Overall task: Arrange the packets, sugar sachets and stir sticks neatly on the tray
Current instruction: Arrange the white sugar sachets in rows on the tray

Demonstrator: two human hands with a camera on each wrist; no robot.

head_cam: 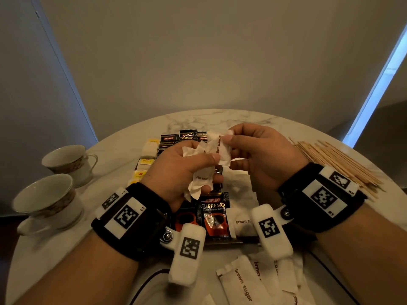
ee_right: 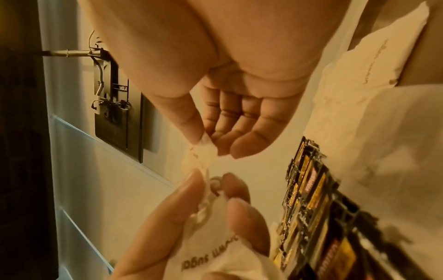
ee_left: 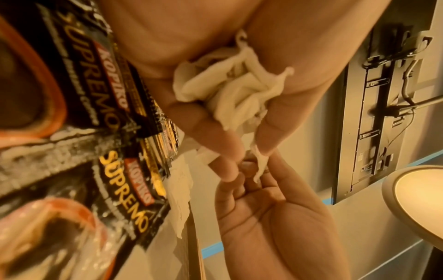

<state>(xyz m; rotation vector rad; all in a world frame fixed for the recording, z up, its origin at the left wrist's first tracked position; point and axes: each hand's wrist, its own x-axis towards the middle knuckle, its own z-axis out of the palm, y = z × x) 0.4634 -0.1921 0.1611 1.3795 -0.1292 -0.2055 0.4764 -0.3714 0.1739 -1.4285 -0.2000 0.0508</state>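
Left hand: I see my left hand (head_cam: 179, 170) raised above the tray (head_cam: 222, 241), palm turned inward, fingers curled round a crumpled bunch of white sugar sachets (head_cam: 201, 179); the left wrist view shows the same wad (ee_left: 230, 91) squeezed between thumb and fingers.
Right hand: my right hand (head_cam: 256, 155) is level with it over the tray, thumb and forefinger pinching one brown sugar sachet (head_cam: 218, 148) by its upper end, the other fingers loosely bent.
Between the hands: that sachet touches the left hand's bunch.
On the tray: black Kopiko coffee packets (head_cam: 214, 214) lie under my wrists, more at the far end; yellow tea packets (head_cam: 146, 161) along its left side.
Near side of the tray: loose brown sugar sachets (head_cam: 242, 282) on the marble table (head_cam: 110, 155).
Right of the tray: stir sticks (head_cam: 339, 164) in a loose heap.
Left of the tray: two teacups (head_cam: 47, 201).
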